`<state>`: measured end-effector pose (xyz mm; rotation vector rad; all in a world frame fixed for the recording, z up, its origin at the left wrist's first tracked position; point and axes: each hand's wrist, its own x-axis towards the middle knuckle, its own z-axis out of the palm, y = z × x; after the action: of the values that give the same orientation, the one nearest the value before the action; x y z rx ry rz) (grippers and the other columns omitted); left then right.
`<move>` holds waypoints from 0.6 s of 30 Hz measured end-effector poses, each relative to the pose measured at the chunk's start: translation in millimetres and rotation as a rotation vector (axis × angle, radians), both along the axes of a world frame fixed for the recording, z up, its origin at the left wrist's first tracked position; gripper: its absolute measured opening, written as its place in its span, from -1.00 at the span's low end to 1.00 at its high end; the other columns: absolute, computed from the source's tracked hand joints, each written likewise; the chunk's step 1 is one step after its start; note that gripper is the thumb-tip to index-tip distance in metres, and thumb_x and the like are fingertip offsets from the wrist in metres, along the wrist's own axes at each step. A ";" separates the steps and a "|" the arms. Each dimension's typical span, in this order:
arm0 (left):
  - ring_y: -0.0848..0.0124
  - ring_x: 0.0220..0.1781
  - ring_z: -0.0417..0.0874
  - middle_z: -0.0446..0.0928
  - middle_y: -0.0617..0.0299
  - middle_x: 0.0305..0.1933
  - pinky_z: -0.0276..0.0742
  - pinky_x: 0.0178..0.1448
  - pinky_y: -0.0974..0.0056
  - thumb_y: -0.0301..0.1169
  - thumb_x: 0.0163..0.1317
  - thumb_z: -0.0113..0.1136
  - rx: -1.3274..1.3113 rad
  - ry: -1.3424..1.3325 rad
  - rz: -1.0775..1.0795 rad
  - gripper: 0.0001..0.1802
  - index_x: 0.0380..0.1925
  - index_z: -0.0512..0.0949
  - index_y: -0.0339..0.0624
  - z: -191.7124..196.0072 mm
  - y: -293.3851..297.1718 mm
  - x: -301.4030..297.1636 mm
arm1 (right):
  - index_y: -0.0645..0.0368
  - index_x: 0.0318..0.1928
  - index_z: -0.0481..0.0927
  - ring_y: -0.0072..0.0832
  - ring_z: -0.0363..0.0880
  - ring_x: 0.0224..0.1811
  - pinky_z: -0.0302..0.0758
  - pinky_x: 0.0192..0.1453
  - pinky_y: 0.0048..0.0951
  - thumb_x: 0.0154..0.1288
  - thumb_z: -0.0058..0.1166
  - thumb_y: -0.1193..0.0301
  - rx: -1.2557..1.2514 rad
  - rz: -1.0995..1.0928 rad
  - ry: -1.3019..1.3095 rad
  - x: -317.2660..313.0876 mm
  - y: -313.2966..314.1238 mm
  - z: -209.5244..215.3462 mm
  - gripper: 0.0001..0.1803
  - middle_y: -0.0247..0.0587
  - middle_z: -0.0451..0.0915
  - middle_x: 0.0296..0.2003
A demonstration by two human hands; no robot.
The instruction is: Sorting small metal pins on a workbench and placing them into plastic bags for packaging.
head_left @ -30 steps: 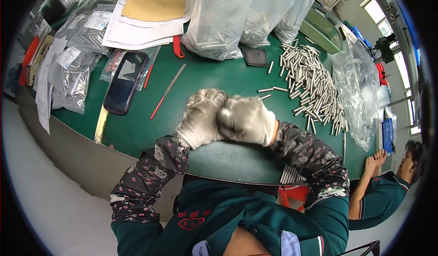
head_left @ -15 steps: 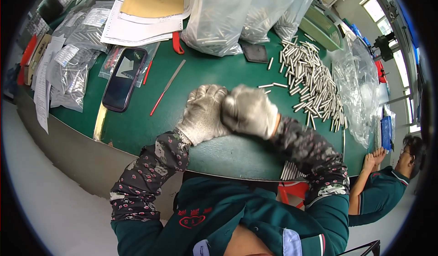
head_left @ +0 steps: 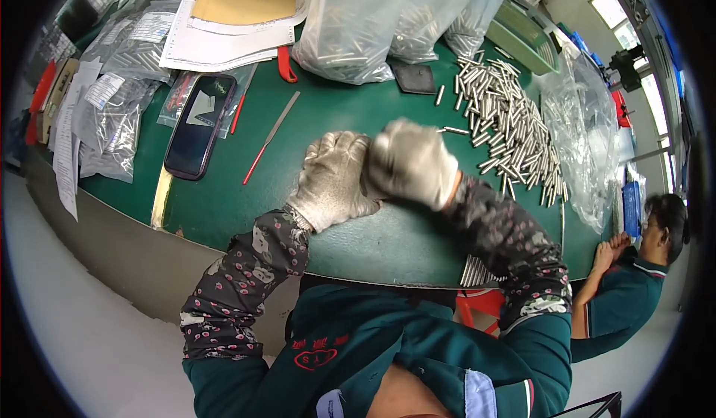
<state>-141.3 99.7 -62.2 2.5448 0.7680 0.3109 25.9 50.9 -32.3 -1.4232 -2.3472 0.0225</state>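
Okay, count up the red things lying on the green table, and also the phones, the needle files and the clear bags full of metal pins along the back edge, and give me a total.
Red things: 4, the red-handled tool, the red pen, the file's red handle, a red item at the left edge
Phones: 1
Needle files: 1
Bags of pins: 3
Total: 8, the file counted once

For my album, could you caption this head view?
Gloved left hand and right hand meet on a green table beside a pile of metal pins.
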 end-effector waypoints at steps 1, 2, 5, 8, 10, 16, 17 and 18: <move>0.03 0.26 0.30 0.37 0.02 0.10 0.18 0.36 -0.01 0.02 -0.32 0.53 0.020 0.044 0.024 -0.03 0.10 0.36 -0.24 0.9 0.2 2.6 | 0.17 -0.48 0.43 -0.14 0.52 -0.48 0.49 -0.40 -0.16 0.02 0.15 0.32 0.110 -0.134 0.029 6.9 4.0 -2.4 -0.79 -0.07 0.45 -0.56; 0.02 0.26 0.30 0.38 0.02 0.11 0.18 0.36 -0.01 0.08 -0.32 0.51 0.041 0.051 0.026 -0.03 0.10 0.38 -0.20 -3.5 -1.2 3.2 | 0.17 -0.48 0.43 -0.15 0.52 -0.47 0.50 -0.39 -0.17 0.02 0.15 0.33 0.210 -0.081 0.034 5.1 -0.4 -7.9 -0.79 -0.07 0.46 -0.55; 0.02 0.27 0.30 0.37 0.00 0.13 0.17 0.37 -0.01 0.08 -0.32 0.50 -0.030 -0.054 -0.004 -0.01 0.10 0.37 -0.25 -1.9 1.0 -1.1 | 0.17 -0.49 0.42 -0.16 0.49 -0.52 0.48 -0.46 -0.17 -0.01 0.15 0.36 0.003 0.152 -0.057 -12.5 -14.8 1.9 -0.81 -0.11 0.42 -0.60; 0.01 0.25 0.31 0.37 -0.02 0.11 0.18 0.35 -0.02 0.10 -0.34 0.48 0.065 -0.006 0.023 0.03 0.12 0.36 -0.28 -6.2 -3.1 1.8 | 0.18 -0.49 0.41 -0.15 0.51 -0.50 0.47 -0.48 -0.15 -0.01 0.14 0.34 0.240 -0.009 0.113 0.8 -4.3 -10.3 -0.79 -0.11 0.43 -0.60; 0.00 0.25 0.31 0.37 -0.01 0.11 0.19 0.35 -0.02 0.08 -0.33 0.49 0.078 0.021 0.045 0.02 0.13 0.35 -0.28 -4.2 -1.1 1.2 | 0.17 -0.49 0.41 -0.15 0.51 -0.49 0.46 -0.49 -0.13 -0.01 0.15 0.37 0.171 -0.020 0.118 -6.1 -5.1 -4.9 -0.80 -0.12 0.43 -0.60; 0.01 0.23 0.32 0.37 0.00 0.10 0.20 0.33 -0.03 0.11 -0.29 0.48 0.088 0.022 0.016 0.01 0.12 0.34 -0.26 -7.0 1.5 3.0 | 0.17 -0.49 0.42 -0.15 0.52 -0.44 0.49 -0.40 -0.18 0.04 0.17 0.30 0.187 -0.150 0.029 13.6 3.5 -4.5 -0.76 -0.10 0.43 -0.58; 0.01 0.23 0.32 0.37 0.00 0.10 0.20 0.33 -0.03 0.11 -0.29 0.48 0.091 0.020 0.017 0.01 0.12 0.34 -0.26 -6.0 1.4 3.7 | 0.17 -0.49 0.42 -0.16 0.52 -0.46 0.50 -0.41 -0.18 0.03 0.17 0.30 0.224 -0.082 0.044 7.6 -5.0 -9.0 -0.76 -0.10 0.44 -0.57; 0.02 0.23 0.32 0.37 0.00 0.09 0.20 0.33 -0.02 0.06 -0.28 0.50 0.056 -0.019 0.010 -0.02 0.11 0.34 -0.27 -2.0 -1.2 0.7 | 0.17 -0.49 0.41 -0.16 0.52 -0.47 0.50 -0.41 -0.18 0.01 0.18 0.31 0.078 0.018 0.008 -3.2 -13.2 -4.5 -0.76 -0.10 0.45 -0.57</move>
<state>-140.6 98.5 -64.1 2.5870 0.7751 0.3636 22.7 37.7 -36.8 -1.3622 -2.3280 -0.0573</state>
